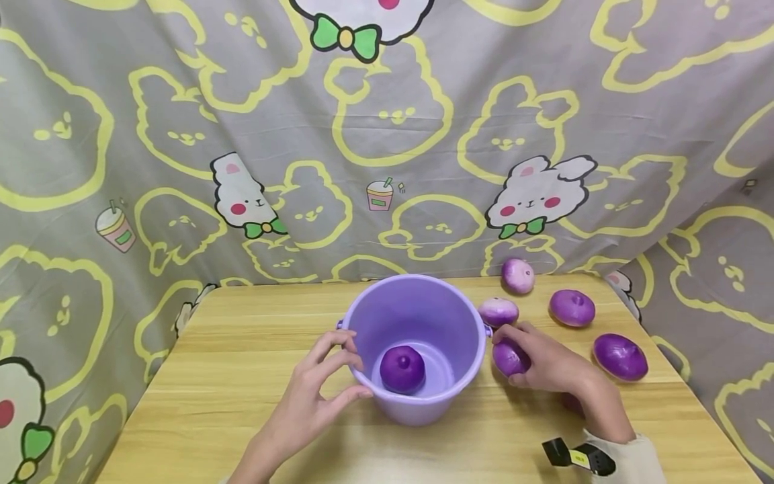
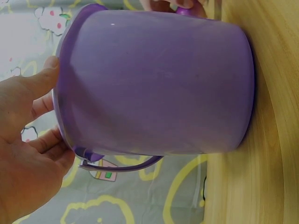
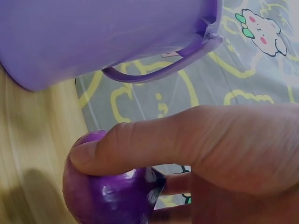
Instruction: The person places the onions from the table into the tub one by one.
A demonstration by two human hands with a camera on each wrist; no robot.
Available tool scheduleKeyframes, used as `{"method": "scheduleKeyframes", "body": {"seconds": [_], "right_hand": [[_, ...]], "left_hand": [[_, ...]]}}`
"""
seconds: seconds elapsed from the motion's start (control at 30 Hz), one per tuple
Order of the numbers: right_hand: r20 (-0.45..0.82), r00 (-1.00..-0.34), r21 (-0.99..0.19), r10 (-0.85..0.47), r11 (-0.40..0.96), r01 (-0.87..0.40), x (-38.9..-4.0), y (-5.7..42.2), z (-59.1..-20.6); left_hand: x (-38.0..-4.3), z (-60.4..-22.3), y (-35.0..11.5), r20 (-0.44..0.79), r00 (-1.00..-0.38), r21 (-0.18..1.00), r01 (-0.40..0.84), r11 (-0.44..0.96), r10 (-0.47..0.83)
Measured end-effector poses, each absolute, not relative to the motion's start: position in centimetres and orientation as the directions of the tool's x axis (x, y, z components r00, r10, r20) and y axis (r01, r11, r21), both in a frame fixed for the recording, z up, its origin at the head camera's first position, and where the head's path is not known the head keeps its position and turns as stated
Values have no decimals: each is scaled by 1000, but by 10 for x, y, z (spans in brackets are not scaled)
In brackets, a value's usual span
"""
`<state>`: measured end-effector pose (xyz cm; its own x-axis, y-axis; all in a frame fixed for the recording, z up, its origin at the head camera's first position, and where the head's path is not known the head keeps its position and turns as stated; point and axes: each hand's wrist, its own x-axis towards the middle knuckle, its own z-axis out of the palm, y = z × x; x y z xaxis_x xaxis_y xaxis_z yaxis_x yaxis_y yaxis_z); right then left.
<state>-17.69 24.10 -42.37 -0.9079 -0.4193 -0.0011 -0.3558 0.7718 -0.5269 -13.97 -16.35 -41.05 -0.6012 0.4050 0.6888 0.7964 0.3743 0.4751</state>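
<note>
A purple bucket (image 1: 417,410) stands upright on the table, with one purple onion (image 1: 402,370) lying on its bottom. At its left rim my left hand (image 1: 308,386) holds on, thumb at the near side and bent fingers farther back by the handle joint; the left wrist view shows the fingertips (image 2: 51,63) at the rim. Right of the bucket, my right hand (image 1: 547,359) grips another purple onion (image 3: 114,193) between thumb and fingers. In the right wrist view this onion is beside the bucket wall, its pointed end toward the palm.
Behind and right of my right hand lie several more onions: a pale one (image 1: 518,276), a half-pale one (image 1: 498,312) and purple ones (image 1: 572,308). Part of another shows under the right wrist. The bucket's handle (image 3: 154,74) hangs at the far side. A patterned curtain (image 1: 387,134) borders the wooden table (image 1: 254,349).
</note>
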Motion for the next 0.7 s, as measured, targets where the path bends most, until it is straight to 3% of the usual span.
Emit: {"method": "scheduleKeyframes", "body": {"seconds": [0.7], "right_hand": [[133,-923,-504,-362,777,-377,-171,247,-409]], "left_hand": [[-140,-410,-164,684,-606,475,792,383,406]]}}
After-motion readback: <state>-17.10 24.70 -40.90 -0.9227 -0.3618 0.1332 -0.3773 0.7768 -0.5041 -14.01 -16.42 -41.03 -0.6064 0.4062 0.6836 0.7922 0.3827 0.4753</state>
